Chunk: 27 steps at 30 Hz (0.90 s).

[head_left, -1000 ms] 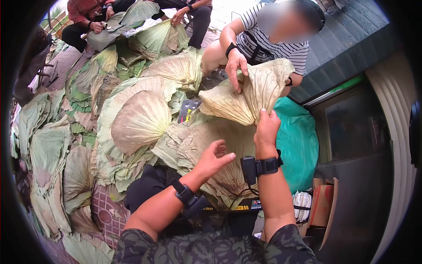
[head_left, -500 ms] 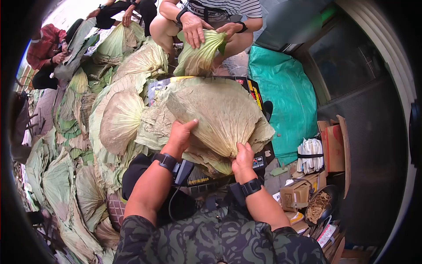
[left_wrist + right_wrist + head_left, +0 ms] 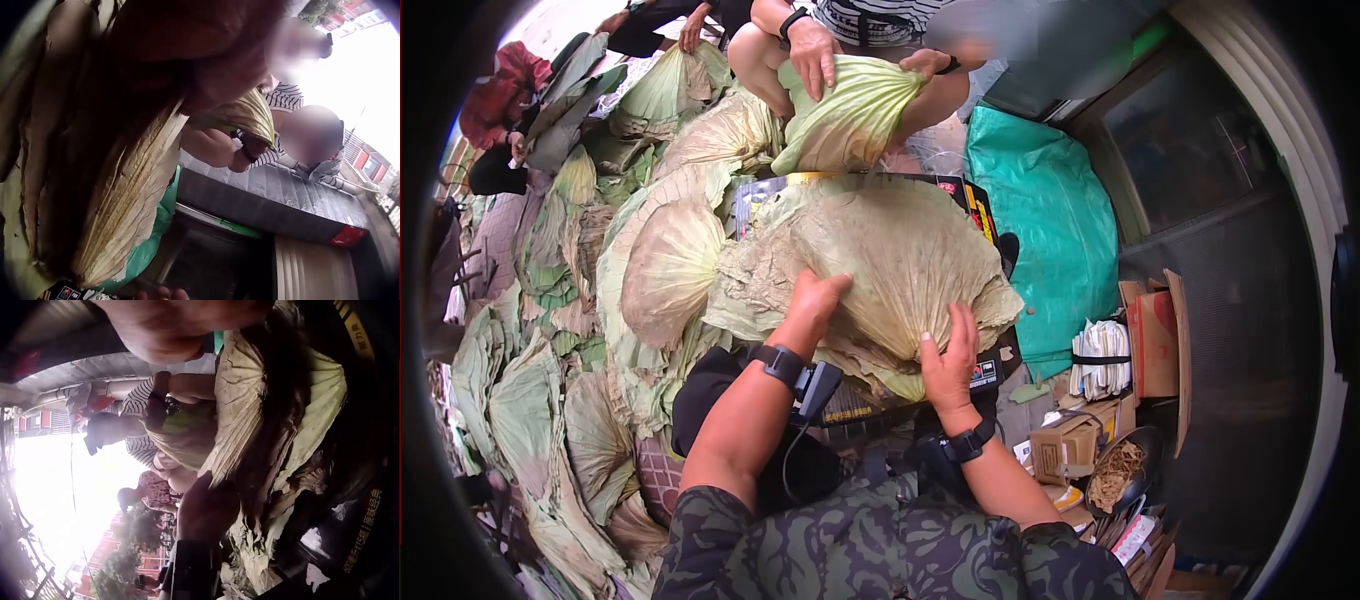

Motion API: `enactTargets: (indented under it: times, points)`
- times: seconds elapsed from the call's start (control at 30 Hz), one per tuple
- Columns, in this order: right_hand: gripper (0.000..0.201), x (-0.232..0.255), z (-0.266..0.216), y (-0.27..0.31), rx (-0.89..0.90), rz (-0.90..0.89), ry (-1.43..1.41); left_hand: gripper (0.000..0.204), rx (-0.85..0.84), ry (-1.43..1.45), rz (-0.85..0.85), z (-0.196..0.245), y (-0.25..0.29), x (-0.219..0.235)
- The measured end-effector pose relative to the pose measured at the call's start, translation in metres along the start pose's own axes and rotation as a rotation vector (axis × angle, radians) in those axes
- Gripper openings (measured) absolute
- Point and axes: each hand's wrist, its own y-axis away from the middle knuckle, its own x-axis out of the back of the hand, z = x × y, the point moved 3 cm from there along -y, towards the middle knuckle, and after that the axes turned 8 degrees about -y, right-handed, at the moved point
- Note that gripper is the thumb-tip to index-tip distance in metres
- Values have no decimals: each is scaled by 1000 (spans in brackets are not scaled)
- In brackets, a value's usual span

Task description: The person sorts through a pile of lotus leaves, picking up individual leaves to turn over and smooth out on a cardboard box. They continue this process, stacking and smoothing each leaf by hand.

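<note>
A large dried lotus leaf (image 3: pixel 890 255) lies spread over a stack of similar leaves in front of me, its pleats gathering toward the near side. My left hand (image 3: pixel 813 305) grips its left part, thumb on top and the other fingers hidden from the head view. Flat on the gathered near end rests my right hand (image 3: pixel 950 365), its fingers extended. In the left wrist view the pleated leaf (image 3: pixel 134 194) hangs below a dark, blurred hand. Across from me, a person in a striped shirt holds a greener lotus leaf (image 3: pixel 850 110) in two hands.
Beneath the stack is a black printed box (image 3: pixel 850 408). Piles of leaves (image 3: pixel 520 400) cover the paving at left. To the right are a green tarp (image 3: pixel 1050 230), bundled white papers (image 3: pixel 1100 355), cardboard boxes (image 3: pixel 1155 345) and a dark bowl of brown scraps (image 3: pixel 1120 475).
The leaf came down from the raised right hand onto the stack, and the left hand took its left part. The right fingers then straightened from their grip. The person opposite spread the greener leaf.
</note>
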Motion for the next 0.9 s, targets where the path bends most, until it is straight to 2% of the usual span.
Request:
enactTargets:
  times: [0.03,0.07,0.13,0.2,0.27,0.3,0.33,0.4,0.43,0.47,0.53,0.57,0.6,0.67,0.73,0.8,0.87,0.9]
  points:
    - [58,-9,-6,0,41,-125,75,38,-5,41,-25,1,0,1]
    - [58,-20,-4,1,57,-120,70,41,-12,83,-48,1,1,3]
    - [62,-54,11,7,-32,-533,293,47,-103,106,-1,2,2,12]
    - [63,-59,14,11,-2,-545,333,53,-191,131,49,3,0,24]
    - [64,-62,16,11,19,-570,379,67,-141,-48,323,-3,-1,44]
    - [65,-61,17,10,19,-580,371,72,-108,-152,433,10,10,47]
    - [66,-61,18,10,18,-589,364,72,-109,-144,438,10,11,50]
    - [66,-61,16,11,22,-593,381,74,-453,-377,609,28,20,54]
    - [66,-61,15,10,17,-597,396,72,-694,-543,681,41,29,50]
    - [66,-61,14,10,25,-593,398,72,-699,-537,685,47,35,47]
    - [66,-60,13,9,19,-610,384,69,-894,-819,590,63,53,30]
    - [66,-57,11,5,32,-611,392,63,-896,-766,517,62,56,24]
    - [65,-51,6,0,17,-675,391,63,-898,-752,534,58,58,22]
    - [65,-43,2,-19,23,-741,397,55,-762,-794,273,45,52,15]
    - [65,-32,-3,-53,-24,-594,185,51,-746,-788,249,43,53,12]
    - [66,-25,-19,-97,-91,-438,-167,46,-726,-787,211,41,54,11]
    - [66,-31,-44,-137,-223,-370,-568,41,-736,-765,114,42,54,10]
    - [66,-33,-66,-153,-327,-380,-703,41,-733,-765,119,43,55,10]
